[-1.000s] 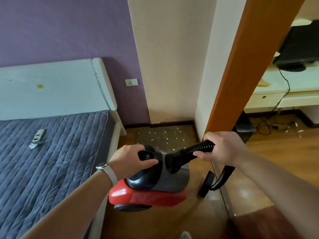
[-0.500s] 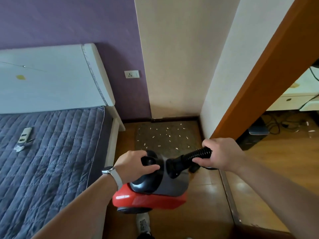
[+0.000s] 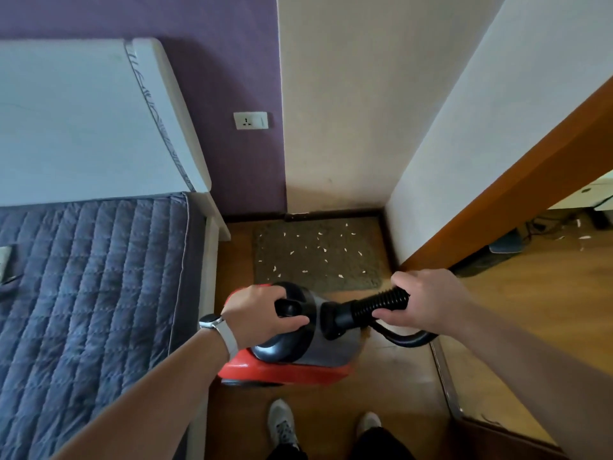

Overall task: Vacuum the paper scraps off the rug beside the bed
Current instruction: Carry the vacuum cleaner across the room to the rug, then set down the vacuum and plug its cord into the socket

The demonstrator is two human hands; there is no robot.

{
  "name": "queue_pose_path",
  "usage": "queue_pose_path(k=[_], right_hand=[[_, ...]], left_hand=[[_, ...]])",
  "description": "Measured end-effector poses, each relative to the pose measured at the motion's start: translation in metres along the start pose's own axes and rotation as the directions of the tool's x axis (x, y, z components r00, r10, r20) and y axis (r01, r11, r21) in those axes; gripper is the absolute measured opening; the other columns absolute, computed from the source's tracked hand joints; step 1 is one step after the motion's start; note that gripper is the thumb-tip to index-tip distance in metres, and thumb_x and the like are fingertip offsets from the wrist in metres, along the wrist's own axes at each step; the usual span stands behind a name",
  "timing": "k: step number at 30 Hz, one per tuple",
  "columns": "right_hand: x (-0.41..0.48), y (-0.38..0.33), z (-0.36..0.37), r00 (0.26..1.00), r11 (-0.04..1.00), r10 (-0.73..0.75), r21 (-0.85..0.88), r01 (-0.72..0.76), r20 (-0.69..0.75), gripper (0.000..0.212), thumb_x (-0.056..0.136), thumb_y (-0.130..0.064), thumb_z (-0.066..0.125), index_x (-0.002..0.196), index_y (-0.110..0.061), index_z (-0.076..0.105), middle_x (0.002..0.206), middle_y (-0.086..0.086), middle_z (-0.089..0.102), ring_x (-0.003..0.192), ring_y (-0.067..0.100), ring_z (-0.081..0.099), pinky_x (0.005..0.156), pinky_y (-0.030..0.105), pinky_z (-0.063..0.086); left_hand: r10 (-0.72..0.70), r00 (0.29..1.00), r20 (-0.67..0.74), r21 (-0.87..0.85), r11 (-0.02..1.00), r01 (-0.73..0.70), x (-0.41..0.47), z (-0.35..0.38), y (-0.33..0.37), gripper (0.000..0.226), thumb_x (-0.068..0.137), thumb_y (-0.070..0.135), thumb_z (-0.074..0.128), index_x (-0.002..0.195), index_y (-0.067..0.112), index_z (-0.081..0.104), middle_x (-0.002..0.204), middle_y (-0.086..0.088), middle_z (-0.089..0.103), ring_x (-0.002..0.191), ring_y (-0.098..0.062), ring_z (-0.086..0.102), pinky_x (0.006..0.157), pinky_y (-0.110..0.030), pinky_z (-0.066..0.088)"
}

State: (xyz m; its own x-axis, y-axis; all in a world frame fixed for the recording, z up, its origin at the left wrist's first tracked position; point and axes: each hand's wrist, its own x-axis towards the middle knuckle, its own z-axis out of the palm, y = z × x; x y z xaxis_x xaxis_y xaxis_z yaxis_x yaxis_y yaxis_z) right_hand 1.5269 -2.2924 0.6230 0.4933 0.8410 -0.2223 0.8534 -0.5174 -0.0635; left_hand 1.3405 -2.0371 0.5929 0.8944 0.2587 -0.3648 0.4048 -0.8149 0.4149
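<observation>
Left hand wrapped round the black carry handle atop the red vacuum, centre frame; right hand curled round the ribbed hose by its collar; the canister looks rigid and fairly weighty, so that handle is the right hold; the hose will flex, better gripped nearer the nozzle; paper scraps, feather-light, dot the rug just above, right of the bed

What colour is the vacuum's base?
Red. The vacuum's base shows best in the head view, the only one, low centre.
</observation>
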Motion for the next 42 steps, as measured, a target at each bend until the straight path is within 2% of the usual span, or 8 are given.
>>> queue_pose_path(k=[6,12,17,20,27,33,38,42], right_hand=[[0.058,0.017,0.039,0.982,0.998,-0.061,0.032,0.056,0.181,0.065,0.069,-0.091,0.032,0.094,-0.034,0.051,0.074,-0.016,0.054,0.065,-0.001,0.055,0.057,0.016,0.049],[0.111,0.052,0.119,0.917,0.98,-0.194,0.11,0.166,0.348,0.058,0.074,-0.086,0.044,0.1,-0.034,0.053,0.089,-0.017,0.058,0.08,0.001,0.058,0.072,0.024,0.055],[0.149,0.073,0.206,0.853,0.965,-0.235,0.219,0.146,0.465,0.049,0.078,-0.078,0.052,0.096,-0.032,0.052,0.09,-0.015,0.057,0.08,0.003,0.057,0.068,0.024,0.052],[0.165,0.081,0.267,0.847,0.95,-0.251,0.286,0.123,0.469,0.042,0.078,-0.073,0.056,0.087,-0.033,0.05,0.081,-0.013,0.056,0.071,0.002,0.055,0.061,0.022,0.049],[0.196,0.09,0.387,0.857,0.94,-0.23,0.332,0.075,0.46,0.039,0.081,-0.068,0.059,0.086,-0.03,0.049,0.077,-0.013,0.054,0.071,0.008,0.058,0.063,0.029,0.053],[0.222,0.095,0.481,0.9,0.95,-0.148,0.312,0.014,0.41,0.04,0.083,-0.066,0.06,0.102,-0.031,0.054,0.088,-0.011,0.059,0.084,0.013,0.06,0.075,0.032,0.055],[0.23,0.095,0.563,0.935,0.947,-0.124,0.321,0.011,0.333,0.041,0.082,-0.063,0.064,0.096,-0.025,0.059,0.082,-0.007,0.063,0.079,0.017,0.063,0.069,0.034,0.054],[0.217,0.087,0.627,0.921,0.912,-0.092,0.403,-0.075,0.379,0.035,0.077,-0.06,0.067,0.089,-0.027,0.058,0.073,-0.008,0.061,0.07,0.014,0.062,0.061,0.029,0.051]], left_hand=[[-0.065,0.997,0.047,0.043,0.997,0.063,0.044,0.025,-0.03,0.046,0.078,0.077,0.054,0.069,0.034,0.041,0.073,0.012,0.055,0.066,-0.007,0.056,0.056,-0.023,0.046],[-0.217,0.97,0.112,0.103,0.973,0.206,0.085,0.091,-0.049,0.049,0.077,0.081,0.049,0.07,0.032,0.046,0.069,0.009,0.058,0.061,-0.008,0.058,0.056,-0.027,0.052],[-0.298,0.93,0.217,0.148,0.951,0.27,0.127,0.154,-0.073,0.051,0.08,0.079,0.049,0.068,0.03,0.04,0.068,0.008,0.055,0.06,-0.01,0.056,0.06,-0.03,0.051],[-0.319,0.915,0.245,0.181,0.943,0.28,0.152,0.194,-0.092,0.051,0.081,0.079,0.048,0.068,0.03,0.04,0.067,0.007,0.056,0.06,-0.011,0.056,0.061,-0.032,0.054],[-0.301,0.924,0.236,0.229,0.941,0.249,0.209,0.29,-0.15,0.05,0.082,0.077,0.048,0.067,0.031,0.039,0.066,0.008,0.053,0.058,-0.008,0.051,0.06,-0.032,0.053],[-0.275,0.945,0.177,0.266,0.938,0.223,0.261,0.363,-0.195,0.052,0.082,0.076,0.05,0.076,0.025,0.055,0.066,0.007,0.055,0.061,-0.011,0.056,0.061,-0.035,0.055],[-0.207,0.962,0.176,0.37,0.92,0.13,0.297,0.421,-0.227,0.053,0.082,0.079,0.045,0.085,0.027,0.058,0.07,0.01,0.053,0.069,-0.013,0.058,0.059,-0.031,0.051],[-0.095,0.976,0.194,0.411,0.912,0.007,0.309,0.46,-0.253,0.052,0.081,0.079,0.046,0.079,0.028,0.055,0.065,0.01,0.052,0.058,-0.007,0.05,0.05,-0.027,0.042]])
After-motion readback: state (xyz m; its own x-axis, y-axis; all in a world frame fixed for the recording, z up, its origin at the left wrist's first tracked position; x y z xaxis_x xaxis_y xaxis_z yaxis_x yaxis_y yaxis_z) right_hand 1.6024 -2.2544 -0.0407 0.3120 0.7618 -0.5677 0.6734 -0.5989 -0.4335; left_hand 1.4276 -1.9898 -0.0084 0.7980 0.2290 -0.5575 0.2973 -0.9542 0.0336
